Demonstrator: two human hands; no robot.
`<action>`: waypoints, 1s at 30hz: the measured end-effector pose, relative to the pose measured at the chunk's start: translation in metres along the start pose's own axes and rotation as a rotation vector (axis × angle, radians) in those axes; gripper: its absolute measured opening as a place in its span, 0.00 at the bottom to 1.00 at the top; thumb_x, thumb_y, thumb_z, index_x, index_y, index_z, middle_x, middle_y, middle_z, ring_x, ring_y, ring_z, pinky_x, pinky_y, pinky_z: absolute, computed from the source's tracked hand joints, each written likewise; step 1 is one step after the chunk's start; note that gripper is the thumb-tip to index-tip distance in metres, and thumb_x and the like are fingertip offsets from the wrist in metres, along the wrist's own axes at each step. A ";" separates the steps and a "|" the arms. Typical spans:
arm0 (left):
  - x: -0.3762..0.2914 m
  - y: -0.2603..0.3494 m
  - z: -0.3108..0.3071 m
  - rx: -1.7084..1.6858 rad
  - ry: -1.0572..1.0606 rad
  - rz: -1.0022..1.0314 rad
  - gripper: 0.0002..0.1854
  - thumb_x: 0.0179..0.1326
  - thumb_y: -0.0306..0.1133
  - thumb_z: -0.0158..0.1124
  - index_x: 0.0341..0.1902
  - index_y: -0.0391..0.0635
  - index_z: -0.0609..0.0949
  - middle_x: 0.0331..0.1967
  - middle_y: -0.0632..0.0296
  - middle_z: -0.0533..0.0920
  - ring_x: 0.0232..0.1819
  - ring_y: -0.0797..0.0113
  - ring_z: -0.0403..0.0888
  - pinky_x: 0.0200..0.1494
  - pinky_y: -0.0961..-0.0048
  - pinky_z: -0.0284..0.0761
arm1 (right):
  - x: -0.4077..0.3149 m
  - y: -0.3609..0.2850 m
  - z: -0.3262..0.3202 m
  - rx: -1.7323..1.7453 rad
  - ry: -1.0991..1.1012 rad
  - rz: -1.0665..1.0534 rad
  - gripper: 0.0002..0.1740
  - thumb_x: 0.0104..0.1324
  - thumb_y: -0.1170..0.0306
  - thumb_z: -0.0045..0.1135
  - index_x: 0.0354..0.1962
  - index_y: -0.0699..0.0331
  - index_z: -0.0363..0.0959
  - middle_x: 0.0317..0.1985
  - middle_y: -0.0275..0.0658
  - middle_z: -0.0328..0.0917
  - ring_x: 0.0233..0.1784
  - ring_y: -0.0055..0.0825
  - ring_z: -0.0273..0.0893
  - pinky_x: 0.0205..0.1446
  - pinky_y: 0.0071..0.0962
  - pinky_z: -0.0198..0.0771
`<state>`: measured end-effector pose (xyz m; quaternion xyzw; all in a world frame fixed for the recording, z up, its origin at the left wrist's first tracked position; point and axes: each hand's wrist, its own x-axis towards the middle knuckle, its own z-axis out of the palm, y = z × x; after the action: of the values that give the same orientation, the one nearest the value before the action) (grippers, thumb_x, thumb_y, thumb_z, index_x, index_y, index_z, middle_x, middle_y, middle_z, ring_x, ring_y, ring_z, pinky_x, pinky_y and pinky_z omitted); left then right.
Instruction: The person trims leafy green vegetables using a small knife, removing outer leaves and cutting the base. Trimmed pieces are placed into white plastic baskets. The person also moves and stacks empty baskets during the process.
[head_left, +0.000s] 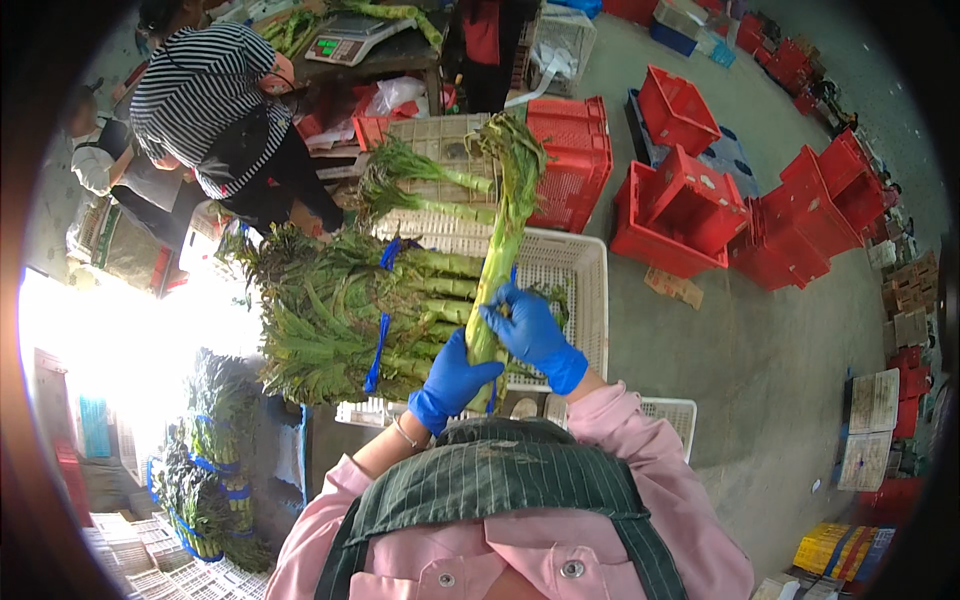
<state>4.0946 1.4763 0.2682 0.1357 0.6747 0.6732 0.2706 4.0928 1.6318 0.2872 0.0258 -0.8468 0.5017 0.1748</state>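
My left hand (455, 380), in a blue glove, grips the lower end of a long celtuce stem (501, 251), whose leafy top points away from me. My right hand (534, 328), gloved alike, touches the stem's right side a little higher, fingers bent; whether it grips the stem is unclear. Left of the stem lies a leafy celtuce bundle (322, 322) with blue ties (380, 341), resting over a white plastic crate (592, 300). Two loose celtuce stems (450, 210) lie beyond it, on a beige slatted crate (442, 142).
Red plastic crates (574, 169) stand just beyond the white crate, with more red crates (675, 214) to the right on the floor. A digital scale (356, 41) sits on a table at the far side. A person in a striped top (206, 97) stands far left. Tied greens (195, 480) stand lower left.
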 end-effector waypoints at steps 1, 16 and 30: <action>0.000 0.001 -0.002 0.074 0.044 -0.040 0.30 0.46 0.28 0.70 0.53 0.36 0.69 0.41 0.62 0.77 0.40 0.74 0.74 0.43 0.75 0.72 | -0.006 -0.003 0.000 0.003 -0.127 -0.030 0.10 0.59 0.67 0.61 0.33 0.63 0.69 0.23 0.40 0.71 0.25 0.33 0.68 0.32 0.27 0.67; -0.016 0.042 -0.028 -0.427 -0.323 -0.221 0.28 0.52 0.29 0.64 0.58 0.37 0.68 0.41 0.60 0.78 0.36 0.70 0.79 0.40 0.74 0.75 | 0.054 0.023 -0.027 0.795 0.244 0.434 0.24 0.59 0.54 0.61 0.44 0.63 0.70 0.29 0.30 0.74 0.25 0.15 0.69 0.26 0.19 0.65; -0.003 0.009 0.005 0.070 -0.054 -0.027 0.26 0.47 0.34 0.72 0.47 0.35 0.72 0.36 0.57 0.81 0.36 0.73 0.78 0.38 0.74 0.76 | 0.035 0.054 -0.017 -0.094 0.282 0.083 0.18 0.58 0.62 0.59 0.40 0.68 0.71 0.32 0.53 0.76 0.35 0.49 0.76 0.36 0.35 0.69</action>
<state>4.0981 1.4789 0.2774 0.1544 0.6921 0.6414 0.2929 4.0529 1.6774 0.2603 -0.0881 -0.8367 0.4669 0.2724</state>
